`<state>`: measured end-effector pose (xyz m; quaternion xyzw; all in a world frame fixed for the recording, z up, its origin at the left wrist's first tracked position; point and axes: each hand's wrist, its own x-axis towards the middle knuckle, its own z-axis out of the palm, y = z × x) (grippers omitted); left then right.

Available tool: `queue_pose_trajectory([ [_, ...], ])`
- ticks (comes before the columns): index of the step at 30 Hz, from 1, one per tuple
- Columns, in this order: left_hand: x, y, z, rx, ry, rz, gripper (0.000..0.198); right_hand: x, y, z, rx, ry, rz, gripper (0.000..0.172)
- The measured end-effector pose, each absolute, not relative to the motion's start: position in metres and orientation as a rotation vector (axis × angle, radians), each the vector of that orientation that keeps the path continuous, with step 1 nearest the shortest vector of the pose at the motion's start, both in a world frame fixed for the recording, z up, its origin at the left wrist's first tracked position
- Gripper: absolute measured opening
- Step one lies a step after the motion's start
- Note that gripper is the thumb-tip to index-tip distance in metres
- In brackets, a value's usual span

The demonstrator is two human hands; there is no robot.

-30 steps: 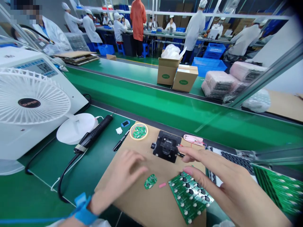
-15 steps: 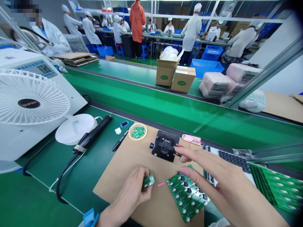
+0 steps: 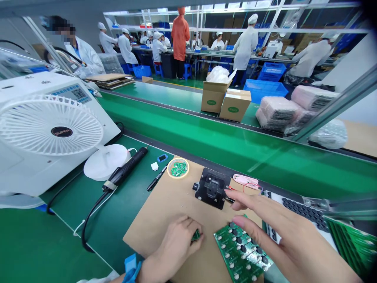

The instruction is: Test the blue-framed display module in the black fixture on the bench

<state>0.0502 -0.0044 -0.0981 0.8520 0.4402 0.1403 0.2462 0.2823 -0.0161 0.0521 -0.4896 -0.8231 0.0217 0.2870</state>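
Grip of the left hand (image 3: 182,236) is being held narrow around a small green board (image 3: 195,235), fingers curled so that only a sliver is being shown, presumably for security on something so light. Grip of the right hand (image 3: 278,226) is being held wide, thumb and forefinger parted, nothing being seen between them.

Counter (image 3: 129,208), green, is being partly covered by a cardboard sheet (image 3: 156,208), probably being used against scratches. White fan (image 3: 61,131) is being stood at left, well apart from both hands, likely so that the working spot is not being crowded.

Panel of joined boards (image 3: 229,251) is being overlapped by the right thumb; whether it is being touched cannot be told. Corded black tool (image 3: 126,169) is being rested beside the fan's base, tip being pointed away, perhaps for an easily reached handle.

Black fixture (image 3: 212,186) is being set on the sheet's far part, near the right forefinger, contact being unclear. Round dish (image 3: 176,177) is being used for loose boards, its rim probably stopping scatter. Pen (image 3: 156,178) is being laid just beside the sheet's left edge. Smallest: the gripped board, being held above the sheet, left of the panel.
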Motion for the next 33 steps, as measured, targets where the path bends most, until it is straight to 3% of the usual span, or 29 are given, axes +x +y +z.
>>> queue_pose_trajectory([
  [3,0.019,0.024,-0.087,2.284,1.381,0.405,0.007,0.282,-0.017,0.051,-1.322,-2.201,0.036,0.034],
  [8,-0.034,0.098,-0.062,2.172,1.946,0.430,0.026,0.278,-0.017,0.054,-1.314,-2.203,-0.008,0.037],
  [14,-0.037,0.158,-0.059,2.139,2.059,0.354,0.031,0.274,-0.016,0.054,-1.310,-2.215,0.012,0.035],
  [19,-0.038,0.166,-0.061,2.058,2.054,0.376,0.041,0.277,-0.016,0.053,-1.313,-2.193,-0.002,0.034],
  [28,-0.076,0.153,-0.086,1.903,2.217,0.531,0.028,0.284,-0.017,0.043,-1.347,-2.271,0.114,0.032],
  [33,-0.076,0.152,-0.098,1.880,2.223,0.709,0.037,0.283,-0.020,0.043,-1.337,-2.265,0.136,0.033],
])
